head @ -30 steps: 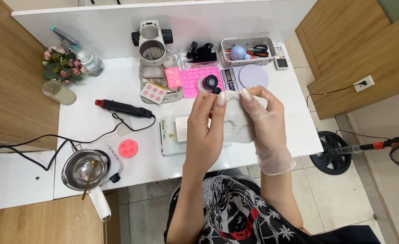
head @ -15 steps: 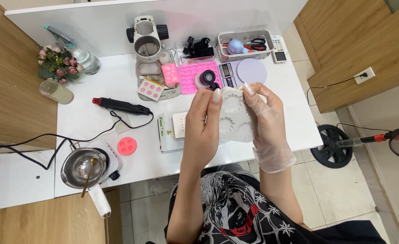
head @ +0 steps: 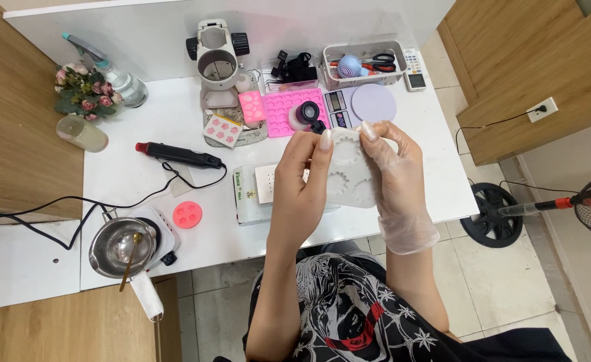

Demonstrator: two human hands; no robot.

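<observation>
White desk (head: 141,181), beige tiled floor (head: 510,281), wooden wall panels (head: 530,60).

A white counter (head: 135,188) carries the lot. At its back edge stand a white microscope (head: 216,64), a spray bottle (head: 111,70), a small bunch of flowers (head: 80,88) and a clear tray of tools (head: 366,64). A pink mould (head: 283,110) lies near a round lilac lid (head: 374,102). A black heat tool (head: 178,155) lies towards the left, with a round pink mould (head: 187,214) and a steel pot (head: 118,247) on a small hotplate near the front edge.
</observation>
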